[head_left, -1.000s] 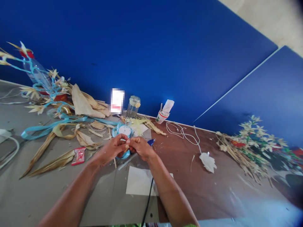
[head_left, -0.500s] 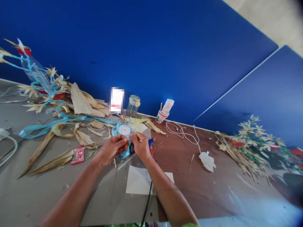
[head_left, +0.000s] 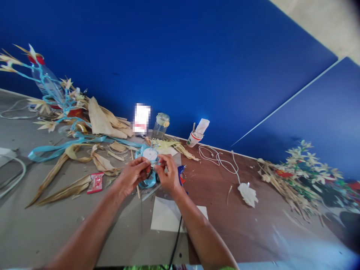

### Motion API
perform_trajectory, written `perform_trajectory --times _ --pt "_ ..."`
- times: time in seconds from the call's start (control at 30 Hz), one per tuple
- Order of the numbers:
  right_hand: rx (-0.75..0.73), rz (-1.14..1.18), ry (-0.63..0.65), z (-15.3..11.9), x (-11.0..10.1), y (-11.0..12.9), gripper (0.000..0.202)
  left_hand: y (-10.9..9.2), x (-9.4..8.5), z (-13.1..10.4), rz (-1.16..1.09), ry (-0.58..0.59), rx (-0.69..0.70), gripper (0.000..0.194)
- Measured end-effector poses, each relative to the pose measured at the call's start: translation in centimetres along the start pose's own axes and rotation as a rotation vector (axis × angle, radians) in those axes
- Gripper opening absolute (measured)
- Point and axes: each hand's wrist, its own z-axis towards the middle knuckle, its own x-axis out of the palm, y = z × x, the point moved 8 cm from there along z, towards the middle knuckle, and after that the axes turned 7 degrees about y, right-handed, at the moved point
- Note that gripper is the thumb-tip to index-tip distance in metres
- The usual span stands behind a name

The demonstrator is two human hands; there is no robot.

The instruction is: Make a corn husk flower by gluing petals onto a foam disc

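Observation:
My left hand (head_left: pixel 135 173) is closed in a pinch, and a thin wire hangs below it; what its fingertips hold is too small to name. Close on its right, my right hand (head_left: pixel 168 173) has thumb and forefinger slightly apart, with nothing plainly visible between them. Just behind both hands lies a roll of light blue ribbon (head_left: pixel 147 181) with a white spool disc (head_left: pixel 150 154). A blue tool (head_left: pixel 181 173) with a red part lies beside my right wrist. White paper (head_left: pixel 164 214) lies partly under my right forearm.
Dried husks (head_left: pixel 54 176), a red packet (head_left: pixel 96 182) and husk flowers on blue stems (head_left: pixel 42 107) are at left. A jar (head_left: pixel 161 125) and white cup (head_left: pixel 194 138) stand behind. Cable (head_left: pixel 221 159) and a flower bunch (head_left: pixel 303 165) are at right.
My right hand's thumb and forefinger have parted from their pinch, a little away from my left hand. The whole view has shifted slightly.

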Motion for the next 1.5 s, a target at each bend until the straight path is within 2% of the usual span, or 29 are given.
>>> perform_trajectory --times 0.1,0.3,0.43,0.77,1.0,1.17,1.33,1.5 --pt "-0.086 -0.052 0.008 -0.1 0.3 0.3 0.01 0.2 0.1 -0.1 0.006 0.004 -0.017 0.028" --pt "-0.097 -0.085 0.021 -0.1 0.2 -0.1 0.016 0.1 0.4 -0.2 -0.008 0.023 -0.016 0.026" --pt "-0.112 -0.052 0.061 0.2 0.2 0.3 0.01 0.0 0.6 -0.3 0.005 0.048 -0.03 0.026" --pt "0.027 -0.016 0.079 0.3 0.3 -0.3 0.017 -0.3 -0.1 -0.1 0.066 -0.052 0.046 0.023" --pt "0.188 0.101 0.04 0.1 0.4 -1.6 0.021 -0.8 -0.1 -0.1 0.161 -0.077 0.123 0.025" --pt "0.246 0.124 0.02 0.0 0.6 -2.1 0.023 -1.5 0.1 -0.3 0.274 -0.126 0.15 0.024" --pt "0.253 0.111 0.02 -0.2 1.0 -2.4 0.021 -1.8 0.2 -0.5 0.34 -0.178 0.155 0.028" --pt "0.151 -0.047 -0.056 -0.4 0.8 -1.5 0.021 -1.2 -0.2 -0.3 0.277 -0.211 0.158 0.036"
